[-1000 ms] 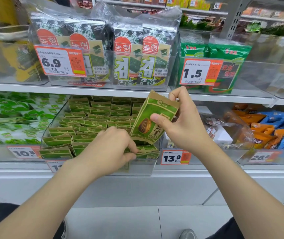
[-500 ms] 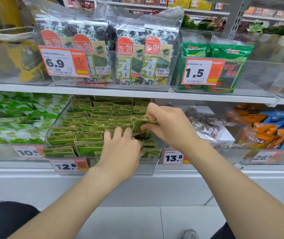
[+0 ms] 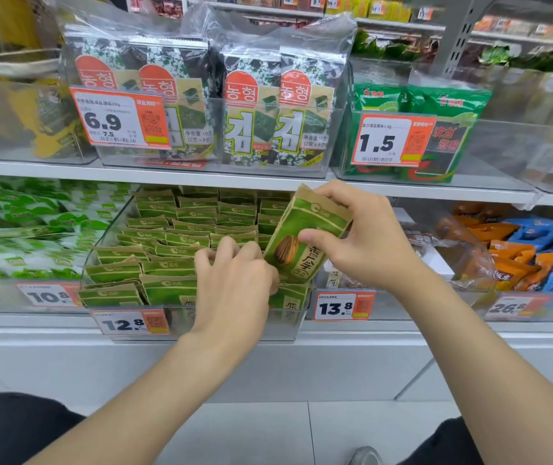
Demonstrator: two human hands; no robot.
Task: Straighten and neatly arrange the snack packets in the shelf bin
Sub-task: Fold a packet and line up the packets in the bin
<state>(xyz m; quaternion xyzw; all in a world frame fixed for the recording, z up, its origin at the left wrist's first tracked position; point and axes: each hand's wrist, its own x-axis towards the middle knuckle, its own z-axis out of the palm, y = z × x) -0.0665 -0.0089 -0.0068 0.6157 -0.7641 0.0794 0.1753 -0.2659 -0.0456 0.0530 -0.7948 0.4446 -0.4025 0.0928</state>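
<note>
Working in the clear shelf bin (image 3: 285, 327), we should let the left hand (image 3: 235, 290), fingers (image 3: 225, 250) curled down among the front packets (image 3: 168, 266) (gripping or just pressing, we cannot tell), hold a gap while the right hand (image 3: 369, 239), pinching one snack packet (image 3: 302, 236) above the bin's right front, slides it in upright. We count one bin, about four files, two hands, one lifted packet.

Left hand (image 3: 235, 286), right hand (image 3: 365, 236) bare; black trousers (image 3: 10, 427); grey shoe toe (image 3: 365, 457).
</note>
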